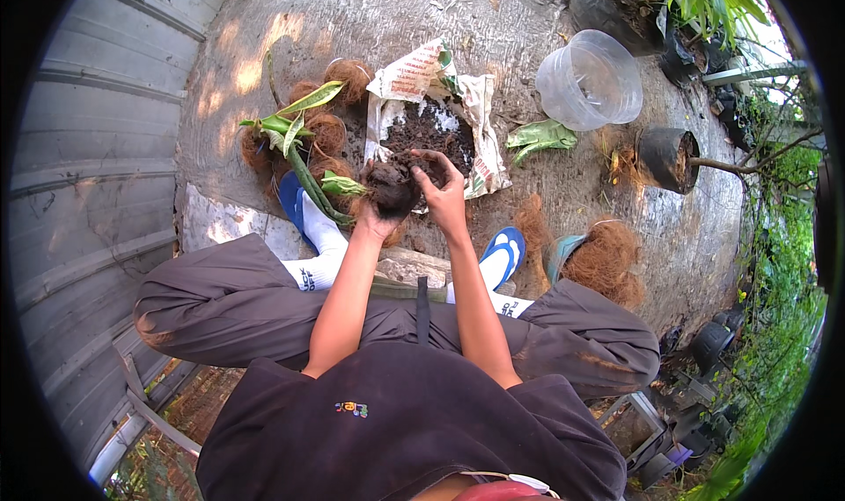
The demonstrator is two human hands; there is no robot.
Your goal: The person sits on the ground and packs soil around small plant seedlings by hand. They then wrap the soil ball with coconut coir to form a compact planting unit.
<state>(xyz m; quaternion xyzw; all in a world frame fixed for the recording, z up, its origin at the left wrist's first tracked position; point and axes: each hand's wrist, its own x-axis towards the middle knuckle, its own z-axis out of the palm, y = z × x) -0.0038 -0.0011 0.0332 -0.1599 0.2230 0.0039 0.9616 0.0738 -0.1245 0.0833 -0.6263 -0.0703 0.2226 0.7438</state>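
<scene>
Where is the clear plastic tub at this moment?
In the head view, the clear plastic tub is at upper right, right of the open soil bag and up-left of the black pot with a woody stem.

A dark brown, rounded, earthy clump [393, 193], rough and crumbly on its surface, rests in the left hand [377, 219].

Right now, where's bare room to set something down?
Mostly bare concrete shows between the ragged green piece, black plastic pot and bushy brown fibre clump; more lies beyond the white soil sack, left of the clear round plastic tub. Left is crowded: brown fibre balls beside a yellow-edged green plant.
</scene>
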